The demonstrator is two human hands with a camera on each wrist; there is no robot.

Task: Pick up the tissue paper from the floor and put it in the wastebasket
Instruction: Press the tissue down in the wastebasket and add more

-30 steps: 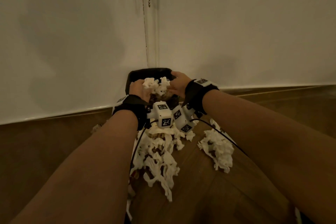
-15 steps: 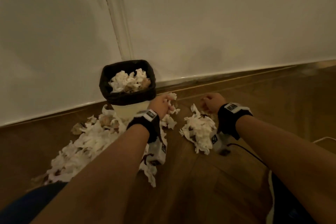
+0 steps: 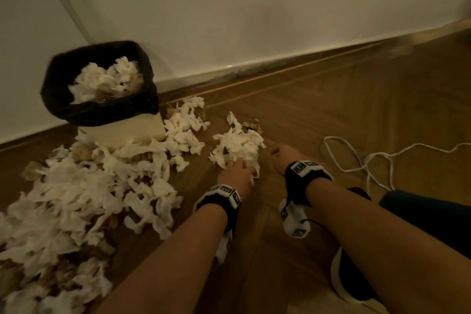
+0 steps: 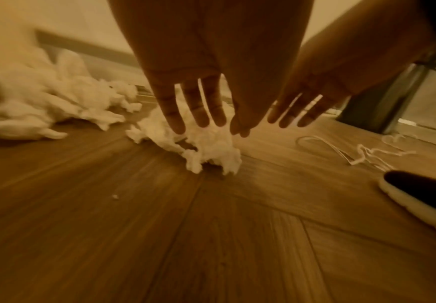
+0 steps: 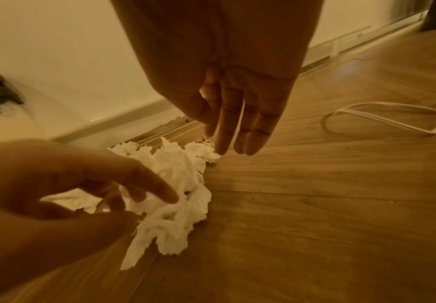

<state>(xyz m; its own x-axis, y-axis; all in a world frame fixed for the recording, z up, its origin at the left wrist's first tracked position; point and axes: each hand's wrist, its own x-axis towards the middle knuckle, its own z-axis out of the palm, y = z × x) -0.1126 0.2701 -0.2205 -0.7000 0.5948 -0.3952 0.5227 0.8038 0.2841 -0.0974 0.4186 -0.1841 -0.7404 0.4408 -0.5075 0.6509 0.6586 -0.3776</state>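
A wastebasket [image 3: 63, 107] with a black liner stands against the wall, heaped with white tissue. A small tissue clump [image 3: 235, 144] [image 4: 206, 147] [image 5: 175, 184] lies on the wood floor to its right. My left hand [image 3: 244, 168] [image 4: 204, 125] [image 5: 147, 207] reaches onto the clump's near edge, fingers spread and fairly straight, fingertips touching the paper. My right hand [image 3: 276, 151] [image 5: 235, 147] [image 4: 289, 121] hovers just right of the clump with straight fingers pointing down, holding nothing.
A large tissue pile [image 3: 84, 186] spreads across the floor in front of and left of the basket. A loose white cable [image 3: 369, 160] lies to the right. My shoe [image 3: 351, 283] [image 4: 419, 196] is near the right forearm. The wall skirting runs behind.
Both hands left the basket rim, where they had held tissue, and came down to the floor. They now flank the small clump right of the basket, the left touching it.
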